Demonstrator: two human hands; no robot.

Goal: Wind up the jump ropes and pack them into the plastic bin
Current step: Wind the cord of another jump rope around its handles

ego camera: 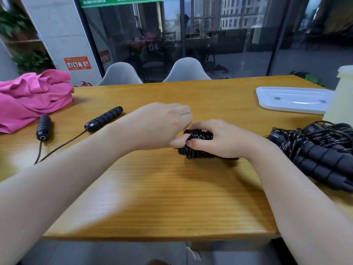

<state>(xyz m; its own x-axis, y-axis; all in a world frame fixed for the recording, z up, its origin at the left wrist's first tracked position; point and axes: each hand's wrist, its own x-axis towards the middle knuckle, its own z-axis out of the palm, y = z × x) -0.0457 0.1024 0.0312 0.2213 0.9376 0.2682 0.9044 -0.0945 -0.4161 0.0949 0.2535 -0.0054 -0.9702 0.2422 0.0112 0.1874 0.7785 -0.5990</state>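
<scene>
My right hand [215, 138] grips a black jump rope bundle [198, 135], its cord coiled tightly around the handles, just above the wooden table [152, 197]. My left hand [162, 125] pinches the cord at the bundle's left end with thumb and fingers. A second black jump rope lies unwound at the left: one ribbed handle [104, 119] and another handle [43, 127], with thin cord trailing off the front edge. At the right sits a pile of wound black ropes [317, 150] with foam handles. The bin's pale wall [340, 100] shows at the far right edge.
A white plastic lid [292, 99] lies flat at the back right. Pink cloth [32, 98] is heaped at the back left. Two grey chairs [187, 70] stand behind the table, in front of a glass wall.
</scene>
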